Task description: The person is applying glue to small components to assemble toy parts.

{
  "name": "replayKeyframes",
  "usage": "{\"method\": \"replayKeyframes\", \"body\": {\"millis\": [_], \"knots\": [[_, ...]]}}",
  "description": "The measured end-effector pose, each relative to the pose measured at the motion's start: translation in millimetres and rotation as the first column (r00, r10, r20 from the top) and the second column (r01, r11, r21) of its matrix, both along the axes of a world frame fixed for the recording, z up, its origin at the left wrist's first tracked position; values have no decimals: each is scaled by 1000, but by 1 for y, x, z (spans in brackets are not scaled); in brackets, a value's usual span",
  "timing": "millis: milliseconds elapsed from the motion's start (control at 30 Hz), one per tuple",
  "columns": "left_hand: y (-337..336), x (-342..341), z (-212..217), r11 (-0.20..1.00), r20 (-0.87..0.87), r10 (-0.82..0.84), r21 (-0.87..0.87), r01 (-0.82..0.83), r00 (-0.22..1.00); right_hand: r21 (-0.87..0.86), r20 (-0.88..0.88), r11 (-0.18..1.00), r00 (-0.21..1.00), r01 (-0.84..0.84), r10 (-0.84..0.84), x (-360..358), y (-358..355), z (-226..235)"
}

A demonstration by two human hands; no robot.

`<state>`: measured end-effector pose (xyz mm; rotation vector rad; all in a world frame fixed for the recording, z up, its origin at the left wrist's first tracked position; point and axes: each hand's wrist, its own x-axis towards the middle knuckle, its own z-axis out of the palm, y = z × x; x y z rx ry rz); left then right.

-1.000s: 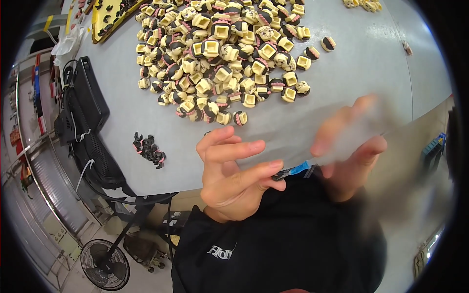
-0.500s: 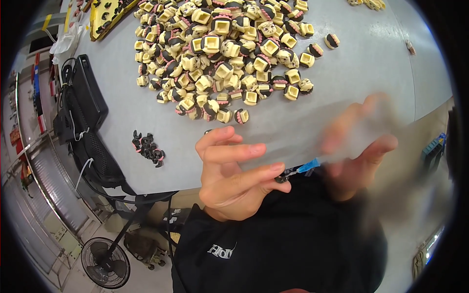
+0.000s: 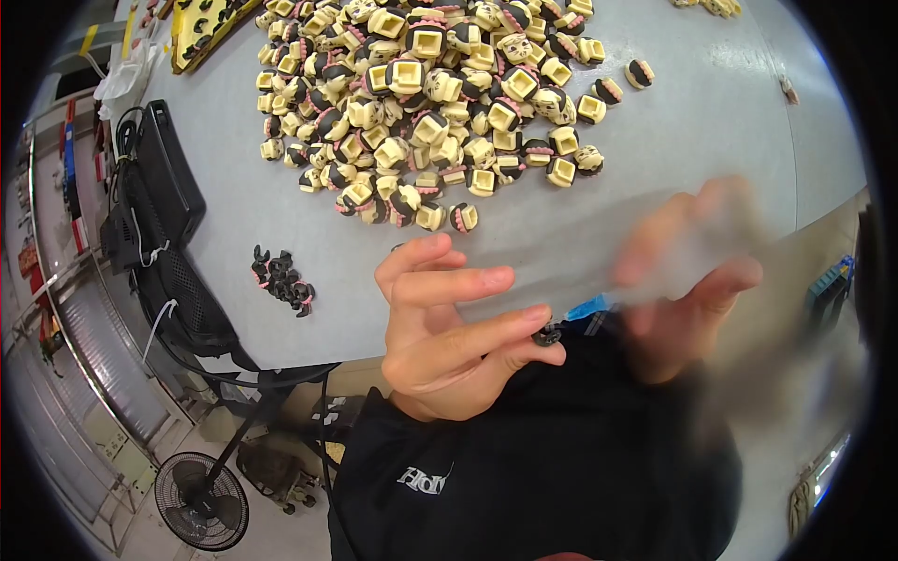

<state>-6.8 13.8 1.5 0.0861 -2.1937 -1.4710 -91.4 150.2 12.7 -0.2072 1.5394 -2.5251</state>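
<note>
Between the thumb and forefinger of my left hand [image 3: 444,341] is a small black moulded piece [image 3: 548,334], its other fingers loosely spread. My right hand [image 3: 687,290] is closed around a dispenser whose body is lost in a pale blur. Its blue needle tip [image 3: 588,307] points left and down, with the thin end right by the black piece; I cannot tell whether they touch. Beyond my hands lies a large heap of cream, black and pink doll-like heads [image 3: 430,129], many showing square hollows. A small cluster of black and pink pieces [image 3: 281,280] lies to the left.
A black device with a mesh panel and cables [image 3: 173,187] stands along the table's left edge. At the far left is a yellow-edged tray [image 3: 192,56] with black pieces. One loose head [image 3: 639,74] sits right of the heap. A fan [image 3: 201,502] stands below, lower left.
The black piece and my left fingertips have shifted slightly right, and the piece shows more fully. The blue tip has moved a little left and up. My right hand stays almost in place.
</note>
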Motion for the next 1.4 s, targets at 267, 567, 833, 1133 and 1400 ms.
{"method": "replayKeyframes", "body": {"millis": [267, 567, 833, 1133, 1400], "knots": [[-1, 0, -3, 998, -28, 13, 57, -12, 1000, 10, 20, 1000, 1000, -7, 6, 1, 3, -1], [1, 0, -3, 978, -67, 32, 209, -18, 997, -347, 31, 937, 999, 28, -19, -13, 11, -10], [2, 0, 4, 944, -43, 21, 331, -6, 999, 439, -544, 849, 839, 294, -9, -30, 44, 2], [3, 2, 8, 919, -37, 50, 393, -32, 998, 629, -478, 741, 869, 237, 128, -34, 59, 8], [2, 2, 9, 942, -36, 29, 334, -16, 999, 837, -482, 376, 861, 397, 164, -107, 71, 27]]}}
